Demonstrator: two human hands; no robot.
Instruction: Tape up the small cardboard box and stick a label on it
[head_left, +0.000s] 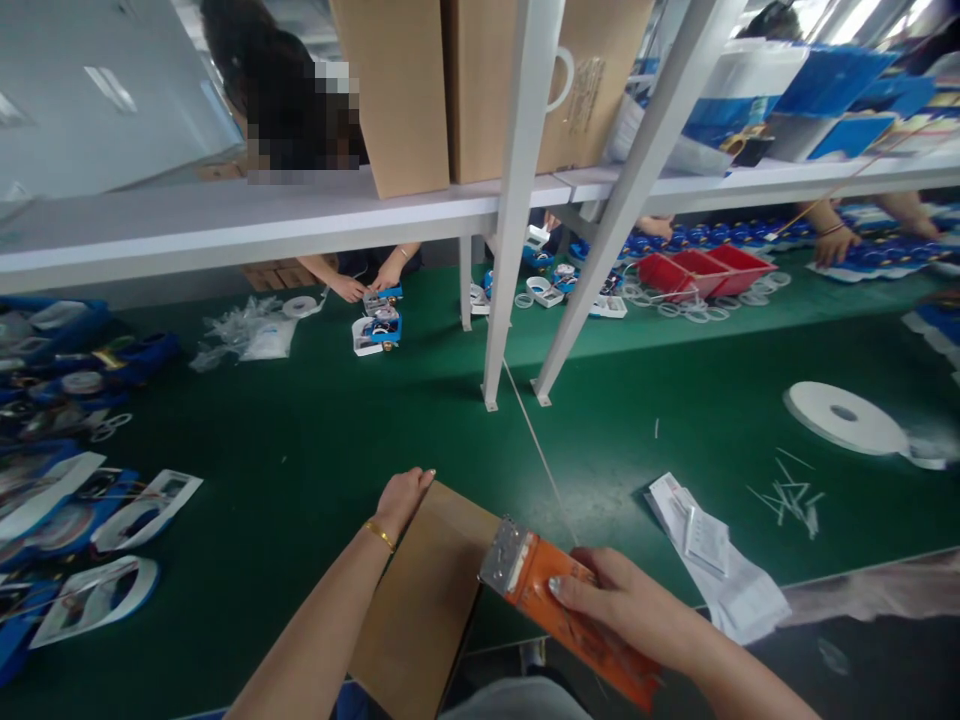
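My left hand (403, 498) rests palm-down on the far edge of a brown cardboard box (420, 600) at the near edge of the green table (315, 450); a gold bracelet sits on that wrist. My right hand (626, 600) grips an orange tape dispenser (559, 600) with a metal cutter at its front end, held just right of the box top. A thin strand runs from the dispenser up toward the shelf posts.
White shelf posts (510, 250) stand mid-table under a shelf with cardboard boxes. Paper slips (712, 560) and a white tape roll (844, 415) lie right. Blue-and-white packaged parts (97, 520) are stacked left. Other people's hands work across the table near red bins (705, 270).
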